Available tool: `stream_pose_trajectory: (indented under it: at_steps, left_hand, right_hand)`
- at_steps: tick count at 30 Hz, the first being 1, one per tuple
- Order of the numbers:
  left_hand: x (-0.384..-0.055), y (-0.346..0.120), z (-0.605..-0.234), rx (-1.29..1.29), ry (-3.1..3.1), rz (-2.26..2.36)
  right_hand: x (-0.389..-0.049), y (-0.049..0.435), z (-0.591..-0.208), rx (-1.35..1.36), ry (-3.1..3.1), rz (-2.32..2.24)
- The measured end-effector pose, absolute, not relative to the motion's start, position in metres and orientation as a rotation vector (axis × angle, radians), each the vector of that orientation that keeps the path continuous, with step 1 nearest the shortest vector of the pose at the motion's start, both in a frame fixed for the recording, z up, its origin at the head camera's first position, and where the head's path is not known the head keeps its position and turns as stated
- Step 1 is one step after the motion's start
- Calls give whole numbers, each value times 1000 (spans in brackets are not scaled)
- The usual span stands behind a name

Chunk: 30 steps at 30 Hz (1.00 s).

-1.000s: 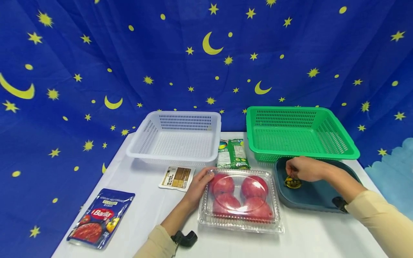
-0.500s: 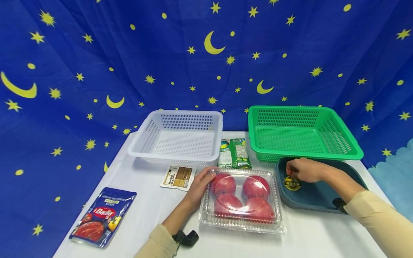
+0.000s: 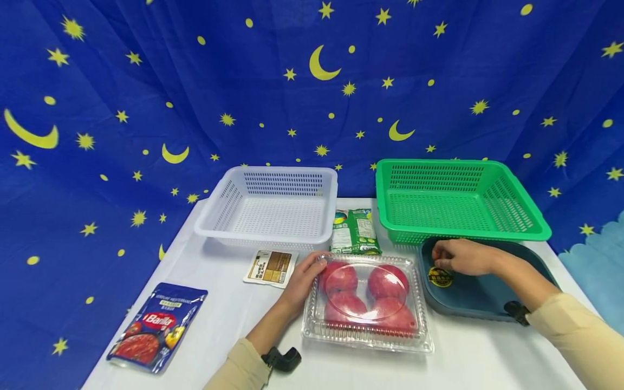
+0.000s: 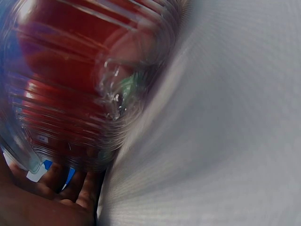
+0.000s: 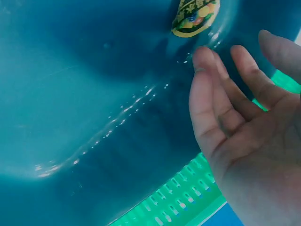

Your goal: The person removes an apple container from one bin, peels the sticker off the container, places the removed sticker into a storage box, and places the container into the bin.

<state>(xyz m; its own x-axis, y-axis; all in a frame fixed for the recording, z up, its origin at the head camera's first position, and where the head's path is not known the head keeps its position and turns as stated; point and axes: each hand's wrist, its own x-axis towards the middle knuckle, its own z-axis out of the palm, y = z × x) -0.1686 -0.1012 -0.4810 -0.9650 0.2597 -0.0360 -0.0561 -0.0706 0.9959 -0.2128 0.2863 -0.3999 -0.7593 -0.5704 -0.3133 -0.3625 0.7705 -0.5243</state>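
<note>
My left hand (image 3: 302,280) grips the far left corner of a clear plastic clamshell box (image 3: 368,342) with several round red fruits (image 3: 339,277) inside. In the left wrist view, the fingers (image 4: 87,190) curl at the box's end. My right hand (image 3: 465,257) hangs inside a dark blue-green basin (image 3: 487,295), palm sideways, fingers loosely bent. Just beyond its fingertips (image 5: 203,56) is a black and gold oval sticker (image 3: 440,277) with fruit printed on it, in the basin's left end. Nothing shows between the fingers in the right wrist view.
A white basket (image 3: 273,238) and a green basket (image 3: 463,234) stand at the back of the table. Between them lies a green snack packet (image 3: 355,233). A small brown and white packet (image 3: 270,268) is left of the box, and a blue Barilla pouch (image 3: 157,327) lies farther left.
My right fingers have loosened and drawn slightly away from the sticker, which now lies flatter in the basin. My left hand stays on the box. The whole view has shifted slightly.
</note>
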Motion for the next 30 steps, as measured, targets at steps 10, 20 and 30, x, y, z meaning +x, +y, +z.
stream_pose_trajectory:
  at_steps: [10, 20, 30]
  left_hand:
    - [-168, -100, -481, 256, 1995, 2130]
    - [-169, -99, -482, 257, 2008, 2141]
    - [-167, -101, -484, 242, 1994, 2153]
  right_hand:
    - [-201, 286, -386, -725, 2503, -650]
    - [-185, 279, -377, -752, 2531, -777]
    - [-173, 261, -380, -749, 2622, -981]
